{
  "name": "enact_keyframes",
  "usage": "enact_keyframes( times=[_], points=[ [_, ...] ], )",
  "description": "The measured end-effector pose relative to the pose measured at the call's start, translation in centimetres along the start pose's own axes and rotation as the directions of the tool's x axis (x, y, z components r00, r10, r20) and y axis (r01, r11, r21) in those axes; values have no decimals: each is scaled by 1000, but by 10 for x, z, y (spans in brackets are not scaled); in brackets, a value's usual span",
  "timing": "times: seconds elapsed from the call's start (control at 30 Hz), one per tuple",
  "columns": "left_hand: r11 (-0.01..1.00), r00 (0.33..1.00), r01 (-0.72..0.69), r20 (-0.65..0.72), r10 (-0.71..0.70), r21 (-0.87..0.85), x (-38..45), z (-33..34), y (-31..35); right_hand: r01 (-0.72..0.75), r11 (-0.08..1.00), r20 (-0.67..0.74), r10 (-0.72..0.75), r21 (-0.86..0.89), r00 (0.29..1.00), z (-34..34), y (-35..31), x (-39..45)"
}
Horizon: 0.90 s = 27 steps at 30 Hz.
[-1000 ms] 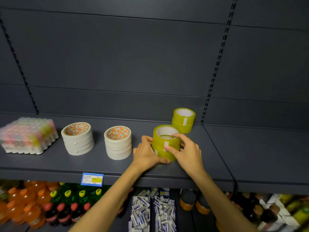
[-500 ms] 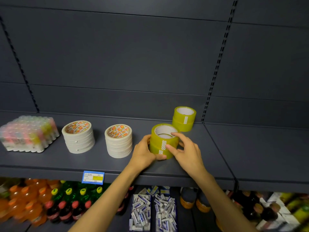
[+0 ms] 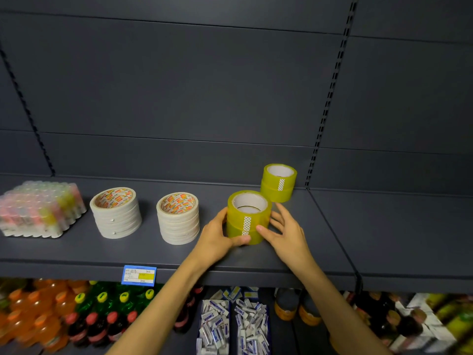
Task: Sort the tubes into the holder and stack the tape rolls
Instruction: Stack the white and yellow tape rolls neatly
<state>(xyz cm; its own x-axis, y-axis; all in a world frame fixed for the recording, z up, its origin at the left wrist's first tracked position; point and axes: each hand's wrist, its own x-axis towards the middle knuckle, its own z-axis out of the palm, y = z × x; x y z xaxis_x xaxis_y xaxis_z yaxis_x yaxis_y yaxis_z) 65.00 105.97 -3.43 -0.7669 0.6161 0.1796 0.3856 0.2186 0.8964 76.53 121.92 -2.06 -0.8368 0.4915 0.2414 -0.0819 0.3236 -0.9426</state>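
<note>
A stack of two yellow tape rolls (image 3: 248, 218) stands on the dark grey shelf (image 3: 256, 262) in the middle. My left hand (image 3: 217, 237) cups its left side with the thumb under its front. My right hand (image 3: 284, 231) rests against its right side, fingers spread, one fingertip touching the stack. Behind it, farther right, stands a second yellow stack (image 3: 279, 183). Two stacks of white tape rolls (image 3: 116, 213) (image 3: 178, 219) stand to the left. A pack of pastel tubes (image 3: 41, 210) sits at the far left.
The shelf's back wall has slotted uprights (image 3: 325, 116). A blue price tag (image 3: 139, 275) hangs on the shelf's front edge. On the lower shelf are drink bottles (image 3: 64, 316) and bins of small white packets (image 3: 230, 326). The shelf section at right is bare.
My right hand has come off the top rim of the near yellow stack and now lies lower, against its side, with fingers spread. The left hand keeps its hold.
</note>
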Motion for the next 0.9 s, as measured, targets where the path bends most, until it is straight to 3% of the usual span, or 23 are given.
enact_keyframes(
  times=[0.1, 0.3, 0.9],
  points=[
    [999, 999, 6, 49, -4, -43, -2, -8, -1, -15, 1000, 27, 14, 23, 1000, -2, 5, 2],
    [998, 998, -50, -43, 48, -42, -12, -11, -4, 5, 1000, 16, -5, -20, 1000, 3, 10, -1],
    [986, 986, -161, -27, 163, 50, -14, -15, -1, 170, 922, -59, -203, -348, 977, 9, 10, 3]
  ],
)
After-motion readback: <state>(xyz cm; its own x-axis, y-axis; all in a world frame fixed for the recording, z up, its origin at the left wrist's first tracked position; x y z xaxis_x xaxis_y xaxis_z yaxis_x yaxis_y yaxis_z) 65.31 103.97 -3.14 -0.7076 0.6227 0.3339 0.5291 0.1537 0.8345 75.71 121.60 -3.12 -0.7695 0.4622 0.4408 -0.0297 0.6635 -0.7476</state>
